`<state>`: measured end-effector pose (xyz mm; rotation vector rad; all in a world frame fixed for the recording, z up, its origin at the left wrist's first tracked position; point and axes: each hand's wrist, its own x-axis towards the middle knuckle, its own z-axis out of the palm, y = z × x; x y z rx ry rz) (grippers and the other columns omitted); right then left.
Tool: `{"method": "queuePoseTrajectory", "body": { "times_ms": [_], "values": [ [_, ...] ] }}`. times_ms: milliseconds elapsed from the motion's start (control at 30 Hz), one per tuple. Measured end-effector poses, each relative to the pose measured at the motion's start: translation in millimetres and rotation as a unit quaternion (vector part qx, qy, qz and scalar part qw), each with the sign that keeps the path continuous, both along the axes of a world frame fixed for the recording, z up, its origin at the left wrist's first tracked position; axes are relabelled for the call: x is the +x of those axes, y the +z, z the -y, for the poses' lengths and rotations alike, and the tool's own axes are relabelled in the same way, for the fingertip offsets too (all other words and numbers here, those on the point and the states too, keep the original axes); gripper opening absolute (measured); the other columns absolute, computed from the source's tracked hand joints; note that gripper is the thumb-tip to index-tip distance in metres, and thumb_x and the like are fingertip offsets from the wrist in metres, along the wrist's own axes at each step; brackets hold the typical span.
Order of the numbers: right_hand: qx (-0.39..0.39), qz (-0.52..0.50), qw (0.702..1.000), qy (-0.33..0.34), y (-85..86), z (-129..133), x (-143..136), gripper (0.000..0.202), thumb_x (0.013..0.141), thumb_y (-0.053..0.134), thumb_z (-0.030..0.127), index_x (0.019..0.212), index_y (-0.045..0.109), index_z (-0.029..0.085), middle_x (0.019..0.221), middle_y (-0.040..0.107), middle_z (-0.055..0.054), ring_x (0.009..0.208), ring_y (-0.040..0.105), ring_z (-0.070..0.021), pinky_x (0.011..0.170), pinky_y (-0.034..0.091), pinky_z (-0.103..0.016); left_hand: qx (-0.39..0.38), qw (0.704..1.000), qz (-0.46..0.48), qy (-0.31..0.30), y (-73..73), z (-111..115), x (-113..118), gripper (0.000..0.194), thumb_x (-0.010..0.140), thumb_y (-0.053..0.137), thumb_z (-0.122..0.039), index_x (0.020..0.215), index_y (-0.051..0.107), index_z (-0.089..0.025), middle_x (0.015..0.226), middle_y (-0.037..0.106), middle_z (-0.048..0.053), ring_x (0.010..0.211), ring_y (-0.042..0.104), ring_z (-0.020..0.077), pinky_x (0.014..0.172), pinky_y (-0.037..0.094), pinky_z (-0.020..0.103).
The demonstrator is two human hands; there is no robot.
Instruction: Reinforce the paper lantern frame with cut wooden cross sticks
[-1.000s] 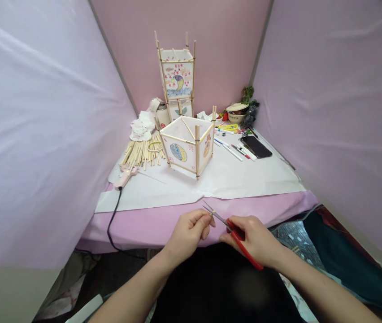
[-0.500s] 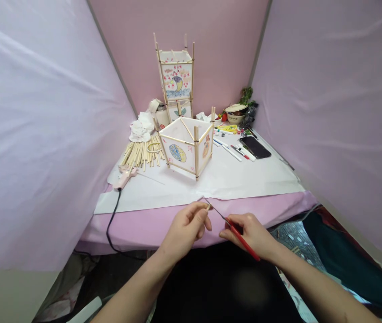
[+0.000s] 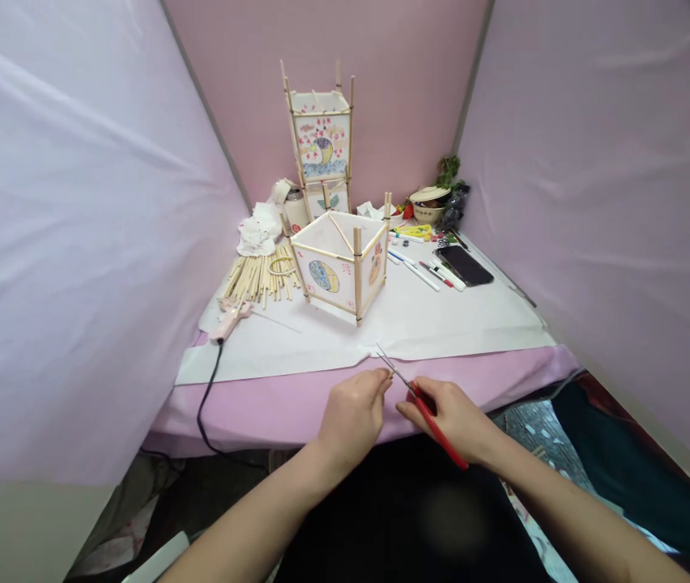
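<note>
Red-handled scissors [image 3: 439,433] are in my right hand [image 3: 454,414], their blades parted a little and pointing up and left. My left hand [image 3: 354,409] is closed in a pinch beside the blades. A small pale stick piece [image 3: 391,374] shows at its fingertips, mostly hidden by the fingers. Both hands are over the pink cloth [image 3: 248,413] at the table's front edge. Beyond them a paper lantern frame [image 3: 326,277] of wooden sticks, drawn with a round blue and yellow picture, stands on the white sheet [image 3: 454,324].
A taller lantern [image 3: 322,146] rises at the back. On the left lie a bundle of sticks [image 3: 253,278] and a pink glue gun [image 3: 229,321] with a black cord. Pens [image 3: 421,275], a phone [image 3: 465,265] and a lidded bowl [image 3: 428,206] are on the right.
My left hand has moved right and turned, its back now facing up more, bringing its fingertips against the scissor blades. The blades have opened slightly.
</note>
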<state>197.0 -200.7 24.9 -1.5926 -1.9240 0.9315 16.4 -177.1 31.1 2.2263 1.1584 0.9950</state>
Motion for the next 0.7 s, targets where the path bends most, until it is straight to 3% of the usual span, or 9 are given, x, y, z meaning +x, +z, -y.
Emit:
{"method": "queuePoseTrajectory", "body": {
  "times_ms": [100, 167, 300, 400, 467, 533, 567, 633, 700],
  "values": [
    [-0.003, 0.005, 1.0, -0.001, -0.8, -2.8, 4.7, 0.033, 0.083, 0.058, 0.043, 0.065, 0.043, 0.02, 0.057, 0.048, 0.005, 0.054, 0.041, -0.0107, 0.052, 0.029, -0.025, -0.152, 0.985, 0.072, -0.03, 6.2, -9.1, 1.7, 0.025, 0.092, 0.044, -0.021, 0.079, 0.064, -0.015, 0.058, 0.056, -0.001, 0.057, 0.053, 0.0107, 0.063, 0.042, 0.023],
    [-0.008, 0.001, 1.0, 0.006, -0.6, -4.1, 7.5, 0.035, 0.082, 0.059, 0.044, 0.063, 0.042, 0.019, 0.056, 0.046, 0.005, 0.053, 0.038, -0.01, 0.051, 0.028, -0.025, -0.276, 0.947, 0.155, -0.054, 9.4, -15.2, 0.8, 0.024, 0.092, 0.045, -0.027, 0.079, 0.062, -0.015, 0.052, 0.049, -0.003, 0.046, 0.042, 0.0072, 0.051, 0.036, 0.02],
    [-0.018, -0.006, 0.999, 0.031, 0.9, -6.4, 13.2, 0.037, 0.08, 0.061, 0.046, 0.062, 0.044, 0.018, 0.055, 0.04, 0.006, 0.054, 0.032, -0.0091, 0.05, 0.026, -0.024, -0.52, 0.79, 0.296, -0.134, 12.6, -23.8, -5.9, 0.025, 0.088, 0.052, -0.036, 0.081, 0.058, -0.013, 0.049, 0.042, -0.007, 0.036, 0.014, 0.0022, 0.036, 0.01, 0.017],
    [-0.032, -0.043, 0.997, 0.064, 1.2, -7.4, 16.6, 0.04, 0.079, 0.063, 0.046, 0.061, 0.04, 0.018, 0.056, 0.034, 0.007, 0.054, 0.028, -0.0084, 0.049, 0.024, -0.023, -0.619, 0.673, 0.356, -0.192, 15.8, -27.8, -12.7, 0.015, 0.083, 0.059, -0.027, 0.079, 0.056, -0.013, 0.047, 0.032, -0.009, 0.037, 0.006, 0.0014, 0.035, 0.005, 0.015],
    [-0.042, -0.079, 0.993, 0.082, 1.0, -7.4, 17.5, 0.041, 0.079, 0.063, 0.045, 0.061, 0.037, 0.019, 0.057, 0.031, 0.007, 0.055, 0.027, -0.0082, 0.049, 0.023, -0.023, -0.652, 0.627, 0.367, -0.218, 18.6, -29.5, -15.1, 0.009, 0.078, 0.061, -0.02, 0.078, 0.055, -0.013, 0.048, 0.029, -0.01, 0.038, 0.005, 0.0012, 0.035, 0.003, 0.014],
    [-0.045, -0.099, 0.991, 0.081, 0.5, -7.3, 17.3, 0.042, 0.079, 0.063, 0.046, 0.061, 0.037, 0.019, 0.057, 0.031, 0.007, 0.055, 0.026, -0.0082, 0.049, 0.023, -0.023, -0.645, 0.639, 0.359, -0.217, 21.7, -29.7, -14.6, 0.01, 0.078, 0.062, -0.021, 0.08, 0.055, -0.013, 0.049, 0.029, -0.01, 0.038, 0.006, 0.0013, 0.036, 0.004, 0.014],
    [-0.045, -0.1, 0.991, 0.074, 0.0, -7.2, 16.8, 0.041, 0.08, 0.062, 0.046, 0.061, 0.037, 0.019, 0.057, 0.031, 0.007, 0.055, 0.027, -0.0083, 0.049, 0.024, -0.023, -0.623, 0.671, 0.349, -0.201, 23.2, -29.1, -13.4, 0.013, 0.081, 0.06, -0.025, 0.082, 0.056, -0.013, 0.049, 0.032, -0.009, 0.038, 0.008, 0.0014, 0.036, 0.006, 0.015],
    [-0.039, -0.089, 0.994, 0.05, -1.4, -7.0, 15.5, 0.04, 0.08, 0.06, 0.048, 0.061, 0.04, 0.019, 0.056, 0.032, 0.006, 0.055, 0.028, -0.0086, 0.049, 0.024, -0.023, -0.538, 0.771, 0.309, -0.143, 25.9, -26.2, -9.8, 0.023, 0.087, 0.055, -0.036, 0.089, 0.058, -0.013, 0.054, 0.043, -0.006, 0.038, 0.017, 0.0022, 0.038, 0.012, 0.016],
    [-0.033, -0.074, 0.996, 0.03, -3.2, -6.8, 13.9, 0.04, 0.081, 0.059, 0.049, 0.062, 0.042, 0.018, 0.056, 0.035, 0.006, 0.055, 0.03, -0.009, 0.05, 0.026, -0.023, -0.403, 0.882, 0.236, -0.067, 27.7, -21.9, -6.2, 0.026, 0.089, 0.051, -0.039, 0.091, 0.06, -0.015, 0.061, 0.053, -0.003, 0.042, 0.031, 0.0046, 0.042, 0.023, 0.018]
  ]
}}
